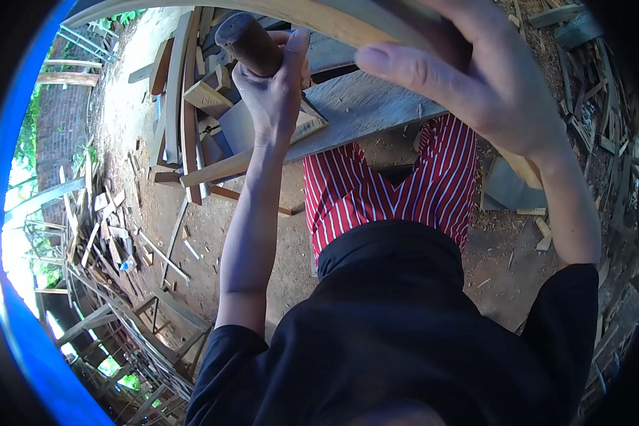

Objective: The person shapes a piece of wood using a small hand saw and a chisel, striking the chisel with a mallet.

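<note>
My left hand is closed round a dark brown wooden cylinder, whose blunt end sticks out toward the upper left. What the cylinder joins below the fist is hidden. Close to the camera, my right hand has its thumb and fingers on either side of a long pale wooden plank, near the plank's shadowed right end. Its fingertips run out of view at the top. Under both hands lies a broad grey board, across and beyond my knees in striped trousers.
Stacked wood strips and a stamped block crowd the left of the board. Offcuts lie on the dirt floor at the left, and more scrap wood is heaped at the right. A grey flat piece rests below my right wrist.
</note>
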The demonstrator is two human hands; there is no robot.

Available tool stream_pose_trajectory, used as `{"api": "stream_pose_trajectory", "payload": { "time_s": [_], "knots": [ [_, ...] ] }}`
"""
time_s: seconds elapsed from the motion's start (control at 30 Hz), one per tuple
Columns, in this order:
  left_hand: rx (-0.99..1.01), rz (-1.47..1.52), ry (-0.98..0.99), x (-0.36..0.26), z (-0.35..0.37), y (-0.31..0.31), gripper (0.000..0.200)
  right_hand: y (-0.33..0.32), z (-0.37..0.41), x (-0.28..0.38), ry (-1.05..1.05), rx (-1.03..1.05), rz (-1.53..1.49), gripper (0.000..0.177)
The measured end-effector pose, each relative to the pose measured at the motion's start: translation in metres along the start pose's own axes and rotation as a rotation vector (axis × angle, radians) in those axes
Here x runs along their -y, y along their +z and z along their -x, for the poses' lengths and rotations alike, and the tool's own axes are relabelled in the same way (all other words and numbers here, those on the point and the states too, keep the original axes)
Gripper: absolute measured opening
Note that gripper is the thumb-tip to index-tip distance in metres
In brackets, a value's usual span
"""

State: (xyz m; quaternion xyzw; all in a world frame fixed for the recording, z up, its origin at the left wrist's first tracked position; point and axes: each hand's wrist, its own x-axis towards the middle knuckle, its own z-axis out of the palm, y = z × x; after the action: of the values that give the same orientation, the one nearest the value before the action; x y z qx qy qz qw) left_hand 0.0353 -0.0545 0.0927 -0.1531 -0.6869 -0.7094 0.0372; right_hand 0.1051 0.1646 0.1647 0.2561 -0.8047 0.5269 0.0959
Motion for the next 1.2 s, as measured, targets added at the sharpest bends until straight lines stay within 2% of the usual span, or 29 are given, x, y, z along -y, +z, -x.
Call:
{"api": "stream_pose_trajectory", "payload": {
  "time_s": [0.07,0.1,0.17,0.2,0.3,0.33,0.37,0.43,0.47,0.5,0.53,0.57,0.6,0.63,0.7,0.73,0.77,0.8,0.83,0.87,0.9,0.97,1.0,1.03,1.1,1.2],
  "knots": [
    [-0.004,-0.030,0.013,-0.002,0.001,0.002,0.019,-0.001,-0.015,0.008,-0.228,-0.077,0.022,0.068],
    [-0.030,0.003,0.061,-0.006,0.003,0.007,0.018,-0.003,-0.017,0.016,-0.232,-0.079,0.022,0.068],
    [-0.056,0.035,0.111,-0.009,0.007,0.011,0.018,-0.006,-0.015,0.034,-0.116,0.118,0.333,0.066],
    [-0.097,0.030,0.116,-0.008,0.009,0.011,0.016,-0.002,-0.016,0.031,-0.007,0.245,0.321,0.066],
    [-0.122,0.054,0.124,-0.006,0.012,0.010,0.015,-0.018,-0.021,0.049,-0.014,0.335,0.226,0.067],
    [-0.104,0.036,0.141,-0.004,0.011,0.008,0.014,-0.008,-0.021,0.065,-0.156,0.070,0.188,0.067],
    [-0.088,0.016,0.155,-0.002,0.013,0.006,0.013,-0.003,-0.021,0.061,-0.150,0.076,0.186,0.067],
    [-0.062,0.005,0.174,0.009,0.016,-0.004,0.013,0.009,-0.020,0.052,-0.035,-0.051,-0.020,0.067],
    [-0.026,-0.006,0.202,0.015,0.014,-0.008,0.013,-0.004,-0.020,0.061,-0.093,0.136,0.128,0.067],
    [0.015,-0.015,0.232,0.009,0.011,-0.005,0.013,-0.010,-0.024,0.061,-0.099,0.130,0.134,0.067],
    [-0.180,-0.054,0.240,0.001,0.013,0.015,0.014,-0.016,-0.030,0.056,0.016,0.328,0.138,0.066],
    [-0.177,-0.048,0.246,0.004,0.012,0.012,0.014,-0.021,-0.035,0.050,0.134,0.528,0.141,0.065],
    [-0.158,-0.045,0.166,0.012,0.012,0.006,0.013,0.009,-0.013,0.014,-0.141,0.139,0.181,0.066],
    [-0.147,-0.047,0.070,0.007,0.017,0.006,0.014,0.010,-0.014,0.012,-0.128,0.148,0.174,0.066],
    [-0.097,-0.016,0.035,0.001,0.022,0.003,0.014,0.009,-0.020,0.015,-0.111,0.024,-0.180,0.069],
    [-0.078,0.004,0.052,0.004,0.022,0.000,0.014,0.006,-0.019,0.033,-0.134,0.077,0.037,0.071],
    [-0.051,0.025,0.073,0.006,0.020,0.000,0.013,-0.001,-0.021,0.035,-0.146,0.071,0.039,0.071],
    [-0.154,-0.030,0.222,0.010,0.015,0.005,0.012,-0.010,-0.022,0.033,0.097,0.267,-0.040,0.071],
    [-0.149,-0.028,0.226,0.010,0.010,0.001,0.012,-0.016,-0.026,0.037,0.349,0.465,-0.122,0.072],
    [-0.097,0.015,0.174,0.010,0.006,-0.009,0.013,-0.024,-0.026,0.053,0.454,0.381,-0.323,0.073],
    [-0.048,0.053,0.114,0.011,0.005,-0.016,0.014,-0.010,-0.023,0.059,0.461,0.389,-0.329,0.073],
    [-0.065,0.214,0.130,-0.005,-0.002,-0.017,0.016,0.022,-0.017,0.064,0.232,-0.260,0.000,0.075],
    [-0.065,0.255,0.091,-0.011,-0.004,-0.019,0.016,0.001,-0.020,0.044,0.254,-0.142,-0.273,0.076],
    [-0.060,0.297,0.058,-0.016,-0.006,-0.019,0.016,-0.003,-0.014,0.045,0.246,-0.140,-0.273,0.076],
    [-0.046,0.284,0.034,-0.016,-0.006,-0.020,0.017,-0.006,-0.003,0.048,0.219,-0.007,-0.027,0.078],
    [-0.023,0.221,-0.009,-0.007,-0.004,-0.017,0.018,0.003,0.005,0.021,0.191,0.027,-0.092,0.078]
  ]
}}
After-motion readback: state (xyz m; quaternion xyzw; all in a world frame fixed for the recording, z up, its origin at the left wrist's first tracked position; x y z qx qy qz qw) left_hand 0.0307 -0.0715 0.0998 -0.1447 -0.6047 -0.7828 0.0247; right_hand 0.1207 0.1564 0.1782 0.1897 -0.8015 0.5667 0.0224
